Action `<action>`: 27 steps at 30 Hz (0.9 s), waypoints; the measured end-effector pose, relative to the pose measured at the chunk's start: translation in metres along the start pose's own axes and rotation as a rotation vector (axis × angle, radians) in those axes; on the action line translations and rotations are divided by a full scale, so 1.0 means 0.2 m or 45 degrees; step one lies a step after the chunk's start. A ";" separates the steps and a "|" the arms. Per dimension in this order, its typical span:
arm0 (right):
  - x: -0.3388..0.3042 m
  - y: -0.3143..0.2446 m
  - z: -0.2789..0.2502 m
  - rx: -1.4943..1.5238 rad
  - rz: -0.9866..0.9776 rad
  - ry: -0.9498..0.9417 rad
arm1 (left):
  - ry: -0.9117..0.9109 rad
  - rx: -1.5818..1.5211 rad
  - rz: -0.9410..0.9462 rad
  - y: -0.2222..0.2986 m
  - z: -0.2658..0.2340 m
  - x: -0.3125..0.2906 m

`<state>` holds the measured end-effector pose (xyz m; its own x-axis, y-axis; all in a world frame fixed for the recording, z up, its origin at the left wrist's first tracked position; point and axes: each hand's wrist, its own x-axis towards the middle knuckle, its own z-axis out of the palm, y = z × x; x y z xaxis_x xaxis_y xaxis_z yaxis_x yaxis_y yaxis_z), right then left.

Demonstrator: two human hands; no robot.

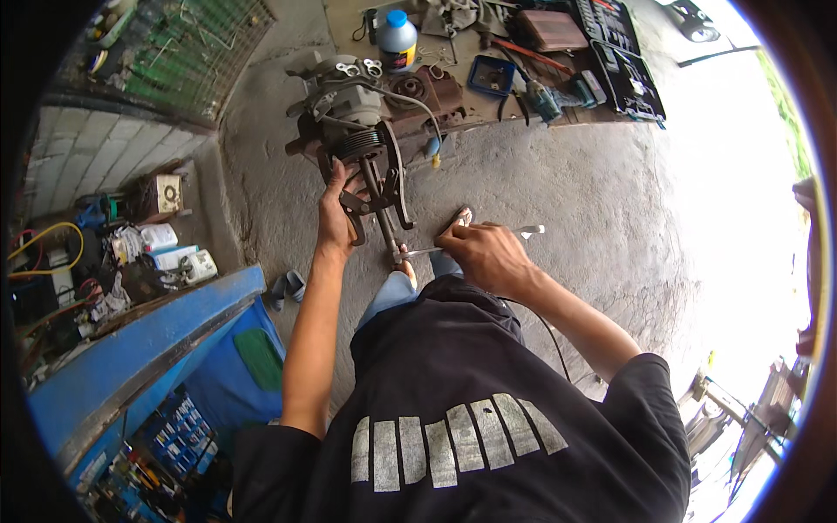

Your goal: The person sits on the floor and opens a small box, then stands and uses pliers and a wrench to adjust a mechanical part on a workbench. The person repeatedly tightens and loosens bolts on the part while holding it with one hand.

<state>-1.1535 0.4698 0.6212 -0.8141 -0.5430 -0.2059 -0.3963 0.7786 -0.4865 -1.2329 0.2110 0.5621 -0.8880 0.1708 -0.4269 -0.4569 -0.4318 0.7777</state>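
A dark steel gear puller (375, 206) has its long jaws around a grooved pulley (359, 144) on a grey metal machine part, perhaps a compressor (350, 106), at the bench edge. Its long centre screw points back toward my body. My left hand (335, 213) is closed around the left side of the puller, fingers partly hidden behind it. In my right hand (490, 255) is a shiny wrench (531, 230), gripped along its shaft. The wrench's other end meets the near end of the screw.
The workbench (558, 112) ahead carries a grey bottle with a blue cap (397, 39), a blue tray (491, 76), a green power drill (545, 100) and an open socket case (628, 83). At left stands a cluttered blue counter (148, 327). Sandals (288, 286) lie on the floor beside it.
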 end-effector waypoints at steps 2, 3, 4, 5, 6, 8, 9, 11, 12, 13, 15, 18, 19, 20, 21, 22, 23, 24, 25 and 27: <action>0.00 -0.08 0.01 -0.086 -0.047 0.063 | 0.004 -0.010 0.018 -0.01 0.01 0.00; 0.01 -0.11 0.02 -0.127 -0.065 0.071 | 0.020 -0.017 0.021 -0.01 0.01 0.00; 0.01 -0.12 0.02 -0.179 -0.067 0.051 | 0.011 -0.017 0.017 -0.01 0.01 -0.01; 0.02 -0.13 0.02 -0.202 -0.092 0.064 | 0.011 -0.025 0.022 -0.01 0.01 0.00; 0.03 -0.13 0.03 -0.233 -0.093 0.051 | 0.014 -0.032 0.025 -0.02 0.00 0.00; 0.05 -0.12 0.04 -0.210 -0.082 0.043 | -0.006 -0.039 0.011 -0.02 0.00 -0.01; 0.06 -0.10 0.04 -0.162 -0.041 -0.004 | -0.026 -0.039 -0.007 -0.03 -0.01 -0.01; 0.07 -0.08 0.06 -0.065 -0.006 -0.048 | -0.046 -0.066 -0.013 -0.04 -0.02 -0.01; 0.08 -0.06 0.07 0.003 0.009 -0.054 | -0.049 -0.092 -0.003 -0.05 -0.02 0.00; 0.08 -0.05 0.09 0.071 0.013 -0.046 | -0.085 -0.124 0.029 -0.06 -0.03 0.00; 0.09 -0.02 0.12 0.140 0.062 -0.054 | -0.078 -0.193 0.010 -0.07 -0.05 0.01; 0.08 0.00 0.19 0.208 0.178 -0.058 | -0.160 -0.258 -0.016 -0.08 -0.09 0.03; 0.09 0.01 0.21 0.199 0.170 -0.018 | -0.181 -0.219 -0.006 -0.09 -0.10 0.03; 0.09 0.02 0.23 0.196 0.183 -0.018 | -0.190 -0.185 0.006 -0.10 -0.11 0.03; 0.09 0.04 0.24 0.207 0.179 0.014 | -0.202 -0.148 0.016 -0.11 -0.11 0.03; 0.08 0.06 0.25 0.150 0.133 0.062 | -0.237 -0.208 0.022 -0.12 -0.12 0.03; 0.07 0.08 0.26 0.091 0.213 0.054 | -0.226 -0.233 0.028 -0.12 -0.12 0.03; 0.06 0.11 0.26 0.050 0.267 0.084 | -0.218 -0.257 0.029 -0.13 -0.12 0.03; 0.06 0.14 0.27 0.008 0.322 0.112 | -0.211 -0.282 0.031 -0.14 -0.12 0.03; 0.03 0.20 0.29 -0.148 0.259 0.264 | -0.190 -0.278 0.041 -0.15 -0.12 0.04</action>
<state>-1.1497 0.4798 0.5516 -0.9461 -0.3061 -0.1057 -0.2528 0.9020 -0.3500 -1.2243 0.2043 0.5237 -0.9070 0.2756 -0.3184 -0.4209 -0.6171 0.6649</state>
